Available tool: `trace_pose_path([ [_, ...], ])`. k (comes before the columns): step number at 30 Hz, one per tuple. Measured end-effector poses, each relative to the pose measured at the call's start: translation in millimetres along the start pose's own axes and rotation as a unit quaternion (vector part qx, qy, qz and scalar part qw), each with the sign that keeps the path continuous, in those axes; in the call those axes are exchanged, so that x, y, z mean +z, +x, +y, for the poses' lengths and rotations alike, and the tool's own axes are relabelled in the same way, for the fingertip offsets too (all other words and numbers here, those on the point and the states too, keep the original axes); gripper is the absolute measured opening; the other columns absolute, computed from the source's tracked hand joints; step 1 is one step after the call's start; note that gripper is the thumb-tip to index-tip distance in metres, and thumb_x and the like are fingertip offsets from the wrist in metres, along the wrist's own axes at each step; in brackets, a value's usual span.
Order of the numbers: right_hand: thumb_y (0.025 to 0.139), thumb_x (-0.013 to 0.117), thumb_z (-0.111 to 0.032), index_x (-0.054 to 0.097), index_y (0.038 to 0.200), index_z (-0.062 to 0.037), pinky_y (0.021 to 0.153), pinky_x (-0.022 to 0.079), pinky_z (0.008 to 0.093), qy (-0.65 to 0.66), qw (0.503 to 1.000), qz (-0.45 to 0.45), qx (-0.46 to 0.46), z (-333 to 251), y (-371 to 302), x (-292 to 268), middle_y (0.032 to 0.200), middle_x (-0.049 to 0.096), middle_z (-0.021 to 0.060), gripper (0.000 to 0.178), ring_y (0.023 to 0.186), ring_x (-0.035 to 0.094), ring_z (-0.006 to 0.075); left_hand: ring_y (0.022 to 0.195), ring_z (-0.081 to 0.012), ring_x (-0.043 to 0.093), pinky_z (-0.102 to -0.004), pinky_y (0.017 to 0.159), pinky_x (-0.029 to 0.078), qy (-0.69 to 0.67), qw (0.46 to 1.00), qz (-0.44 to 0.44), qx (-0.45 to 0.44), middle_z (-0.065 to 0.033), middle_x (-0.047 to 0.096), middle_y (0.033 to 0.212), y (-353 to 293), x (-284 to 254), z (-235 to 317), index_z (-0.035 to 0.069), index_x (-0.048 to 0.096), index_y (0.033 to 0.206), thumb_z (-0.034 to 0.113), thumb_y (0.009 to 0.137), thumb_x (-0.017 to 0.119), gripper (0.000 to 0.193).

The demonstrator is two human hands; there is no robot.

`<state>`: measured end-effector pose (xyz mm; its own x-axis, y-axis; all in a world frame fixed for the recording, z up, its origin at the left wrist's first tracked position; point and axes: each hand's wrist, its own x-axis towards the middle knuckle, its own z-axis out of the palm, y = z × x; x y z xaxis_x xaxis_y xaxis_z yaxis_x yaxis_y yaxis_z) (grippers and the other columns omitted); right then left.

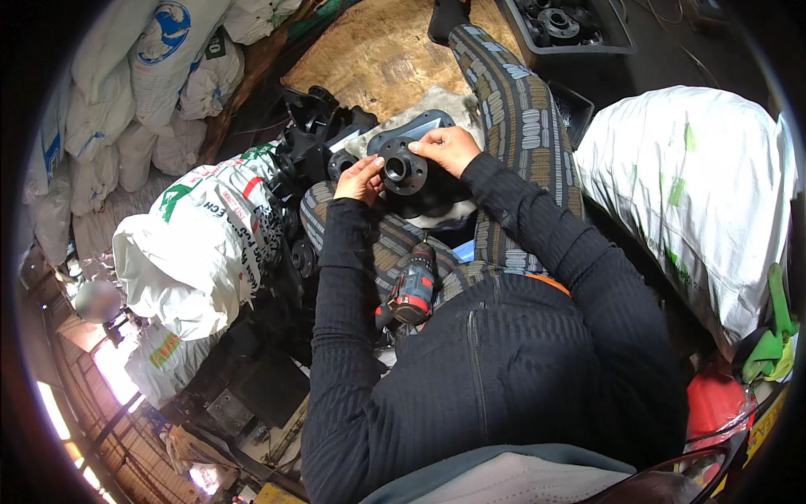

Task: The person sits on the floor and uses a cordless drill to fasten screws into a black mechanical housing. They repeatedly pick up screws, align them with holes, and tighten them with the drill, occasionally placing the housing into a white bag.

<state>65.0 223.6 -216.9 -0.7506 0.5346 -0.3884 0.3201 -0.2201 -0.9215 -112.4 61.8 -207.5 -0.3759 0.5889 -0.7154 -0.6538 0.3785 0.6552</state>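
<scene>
Seemingly mid-job, left grip and right grip are pinching one black flanged part; heaped dark parts are lying nearby, whether finished or waiting, unclear.

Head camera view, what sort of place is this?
Probably a small workshop or parts-assembly area. Both hands hold a black flanged part, a power drill lies at the person's lap, and a gray bin holds similar dark parts.
</scene>
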Motion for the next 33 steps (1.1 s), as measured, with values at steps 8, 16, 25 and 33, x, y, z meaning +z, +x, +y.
trace_pose_path([
  [8, 0.078, 0.074, -0.044, 0.073, 0.085, -0.0037, 0.076, 0.051, 0.0318, 0.030, 1.000, 0.008, 0.002, 15, 9, 0, 0.082, 0.071, 0.0125, 0.041, 0.080, 0.067, 0.0213, 0.077, -0.0168, 0.067, -0.0295, 0.063, 0.050, 0.015, 1.000, -0.016, 0.011, -0.0045, 0.069, 0.092, 7, 2, -1, 0.006, 0.060, 0.105, 0.012, 0.085, 0.071, 0.024],
  [16, 0.076, 0.074, -0.049, 0.071, 0.081, -0.0023, 0.065, 0.049, 0.0320, -0.101, 0.994, 0.045, -0.008, 13, 4, -4, 0.072, 0.067, 0.0101, 0.047, 0.068, 0.064, 0.0198, 0.081, -0.0111, 0.064, -0.0263, 0.062, 0.048, 0.009, 0.998, 0.044, 0.038, 0.0018, 0.068, 0.092, 6, 3, -21, 0.008, 0.066, 0.109, 0.025, 0.087, 0.071, 0.028],
  [25, 0.077, 0.076, -0.046, 0.068, 0.076, -0.0015, 0.057, 0.043, 0.0286, -0.084, 0.995, 0.049, 0.003, 31, 2, -3, 0.062, 0.060, 0.0029, 0.045, 0.059, 0.054, 0.0108, 0.061, -0.0033, 0.048, -0.0193, 0.055, 0.039, 0.184, 0.964, 0.114, 0.157, 0.0068, 0.060, 0.075, 4, 25, -30, 0.005, 0.071, 0.108, 0.031, 0.090, 0.068, 0.032],
  [33, 0.078, 0.077, -0.045, 0.068, 0.076, -0.0016, 0.054, 0.040, 0.0268, -0.079, 0.996, 0.037, 0.009, 32, 0, 1, 0.060, 0.056, -0.0007, 0.044, 0.057, 0.048, 0.0078, 0.064, -0.0048, 0.051, -0.0218, 0.055, 0.042, 0.217, 0.957, 0.123, 0.147, 0.0014, 0.062, 0.084, -5, 21, -24, 0.000, 0.064, 0.117, 0.029, 0.090, 0.067, 0.039],
])
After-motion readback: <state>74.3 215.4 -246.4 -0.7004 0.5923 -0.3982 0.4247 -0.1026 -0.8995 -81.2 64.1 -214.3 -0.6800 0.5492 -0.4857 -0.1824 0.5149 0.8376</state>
